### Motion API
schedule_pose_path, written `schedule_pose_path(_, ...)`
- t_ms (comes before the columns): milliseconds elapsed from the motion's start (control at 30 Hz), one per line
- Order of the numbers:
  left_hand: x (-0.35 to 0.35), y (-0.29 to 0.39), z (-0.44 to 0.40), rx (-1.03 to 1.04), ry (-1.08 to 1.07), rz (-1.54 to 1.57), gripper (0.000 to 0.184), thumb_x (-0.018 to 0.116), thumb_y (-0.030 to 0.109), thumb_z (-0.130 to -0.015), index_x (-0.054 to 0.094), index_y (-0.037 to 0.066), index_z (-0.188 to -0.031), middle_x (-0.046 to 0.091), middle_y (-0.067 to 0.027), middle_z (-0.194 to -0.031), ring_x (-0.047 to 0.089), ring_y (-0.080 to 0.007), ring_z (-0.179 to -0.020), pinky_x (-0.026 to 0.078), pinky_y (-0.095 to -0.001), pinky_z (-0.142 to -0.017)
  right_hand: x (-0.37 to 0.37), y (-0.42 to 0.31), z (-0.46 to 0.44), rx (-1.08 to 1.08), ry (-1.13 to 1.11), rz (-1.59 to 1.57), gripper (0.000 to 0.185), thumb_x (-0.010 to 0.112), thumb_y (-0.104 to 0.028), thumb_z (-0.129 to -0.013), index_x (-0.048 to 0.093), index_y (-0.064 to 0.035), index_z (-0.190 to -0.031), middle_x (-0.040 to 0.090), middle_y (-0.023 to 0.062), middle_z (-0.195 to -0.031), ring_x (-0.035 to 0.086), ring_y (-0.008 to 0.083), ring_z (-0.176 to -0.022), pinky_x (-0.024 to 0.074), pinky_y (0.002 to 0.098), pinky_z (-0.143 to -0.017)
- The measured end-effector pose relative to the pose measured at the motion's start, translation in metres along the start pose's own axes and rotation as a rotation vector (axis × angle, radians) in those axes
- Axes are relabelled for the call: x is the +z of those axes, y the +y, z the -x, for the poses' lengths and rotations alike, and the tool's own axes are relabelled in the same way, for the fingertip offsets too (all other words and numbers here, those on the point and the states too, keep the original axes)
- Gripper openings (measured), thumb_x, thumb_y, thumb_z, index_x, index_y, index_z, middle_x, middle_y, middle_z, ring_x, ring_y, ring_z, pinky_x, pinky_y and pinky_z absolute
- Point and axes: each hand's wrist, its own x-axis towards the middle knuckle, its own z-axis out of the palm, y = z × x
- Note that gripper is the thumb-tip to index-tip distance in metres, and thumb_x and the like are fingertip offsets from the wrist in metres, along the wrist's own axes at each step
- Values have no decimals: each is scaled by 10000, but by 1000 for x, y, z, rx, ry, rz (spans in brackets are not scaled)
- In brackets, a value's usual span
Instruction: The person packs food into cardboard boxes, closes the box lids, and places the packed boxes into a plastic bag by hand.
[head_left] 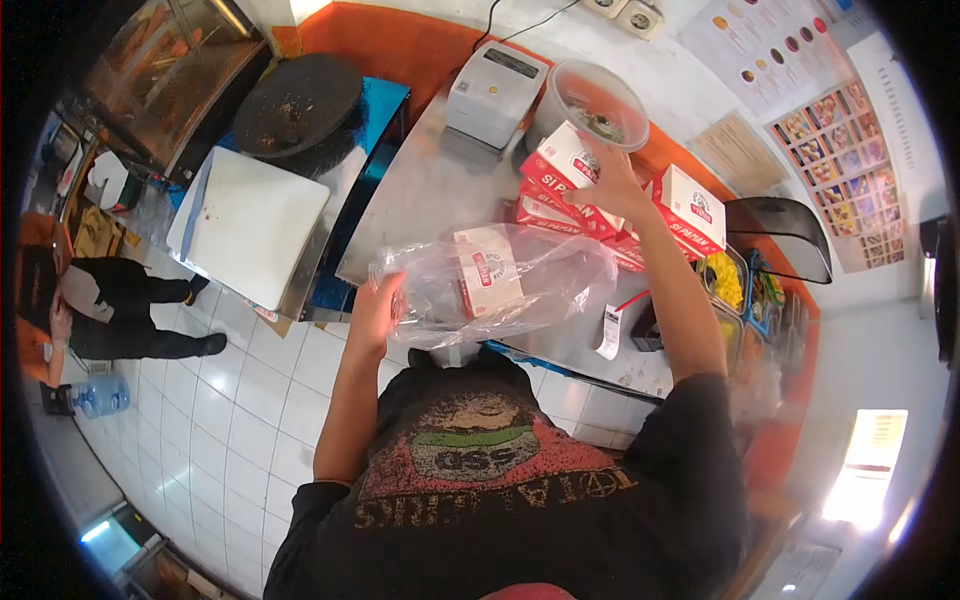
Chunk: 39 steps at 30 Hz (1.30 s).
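Note:
My left hand (376,312) is closed on the edge of a clear plastic bag (560,285), left of the counter's middle. Inside the bag lies a white and red cardboard food box (490,270) with a printed logo. My right hand (618,188) reaches over the stack and grips the right end of the top food box (562,160), thumb toward the front and fingers toward the back. That box sits slightly tilted on other red and white boxes (560,217). Another food box (692,205) stands just right of my right forearm.
Behind the boxes are a label printer (493,95) and a clear round tub (590,100). A paper receipt (609,330) hangs near the counter's front edge. Trays of yellow packets (724,280) stand right. A cutting board (255,225) lies left; another person (120,305) stands beyond.

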Motion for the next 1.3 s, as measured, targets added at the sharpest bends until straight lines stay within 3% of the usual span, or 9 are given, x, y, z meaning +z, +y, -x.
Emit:
schedule_pose_path(167, 11, 2, -5, -79, 61, -64, 436, 582, 376, -941, 463, 138, -597, 438, 11, -526, 422, -106, -443, 309, -272, -439, -51, -109, 72, -28, -591, -944, 1146, 812, -393, -622, 221, -62, -1546, 338, 165, -1528, 368, 281, -1372, 303, 389, -1123)
schedule_pose_path(233, 14, -3, -9, -2, 59, 42, 475, 581, 437, -936, 489, 124, -590, 491, -14, -551, 462, -124, -471, 316, -280, -453, -30, -116, 80, -454, -775, -641, 1098, 760, -408, -679, 199, -33, -1545, 316, 174, -1546, 372, 282, -1374, 318, 381, -1114)
schedule_pose_path(300, 14, -4, -7, 57, 98, -48, 471, 589, 425, -933, 526, 88, -611, 518, -37, -562, 496, -149, -496, 347, -294, -475, 18, -130, 93, -194, -1096, -742, 1073, 735, -458, -729, 190, -18, -1543, 341, 180, -1530, 372, 283, -1375, 336, 366, -1100)
schedule_pose_path(533, 2, 0, 8, 268, 120, -705, 365, 615, 295, -933, 632, -65, -875, 662, -168, -728, 633, -217, -683, 484, -363, -639, 203, -129, 52, 259, -935, -1011, 885, 639, -603, -783, 482, 39, -1371, 571, 194, -1325, 602, 339, -1105, 413, 367, -1029)
schedule_pose_path(633, 23, -5, 15, 496, 129, -516, 282, 612, 226, -941, 626, -56, -958, 673, -166, -777, 632, -206, -694, 479, -357, -634, 230, -164, 32, 289, -768, -220, 1155, 589, -703, -739, 155, 9, -1537, 412, 294, -1455, 388, 435, -1354, 346, 427, -1092)
schedule_pose_path(733, 22, 6, 6, 620, 250, -496, 217, 593, 161, -961, 599, -53, -1000, 661, -148, -786, 623, -196, -703, 478, -351, -644, 226, -210, 62, 519, -325, -157, 1232, 617, -713, -726, -21, -73, -1563, 213, 272, -1565, 206, 485, -1432, 274, 604, -1096)
schedule_pose_path(1100, 14, -8, -4, 606, 58, -199, 383, 518, 99, -989, 517, -18, -1354, 631, -102, -1203, 600, -167, -1048, 460, -282, -914, 273, -198, 94, 390, -35, -73, 1070, 706, -499, -731, 166, -60, -1543, 361, 206, -1416, 359, 406, -1294, 271, 530, -1064)
schedule_pose_path(1267, -5, -34, 4, 858, 282, -806, 381, 575, 100, -963, 494, -48, -1305, 626, -96, -1122, 583, -160, -1022, 457, -294, -915, 268, -173, 87, 308, 58, 3, 902, 638, -481, -824, 265, -30, -1510, 383, 189, -1439, 399, 367, -1285, 292, 525, -1057)
schedule_pose_path(1300, -20, -51, 6, 768, 292, -888, 363, 599, 109, -953, 501, -41, -1269, 616, -78, -1070, 580, -145, -973, 468, -285, -868, 230, -165, 87, 120, -225, -117, 799, 635, -466, -845, 374, -5, -1443, 458, 193, -1395, 475, 328, -1225, 350, 495, -1029)
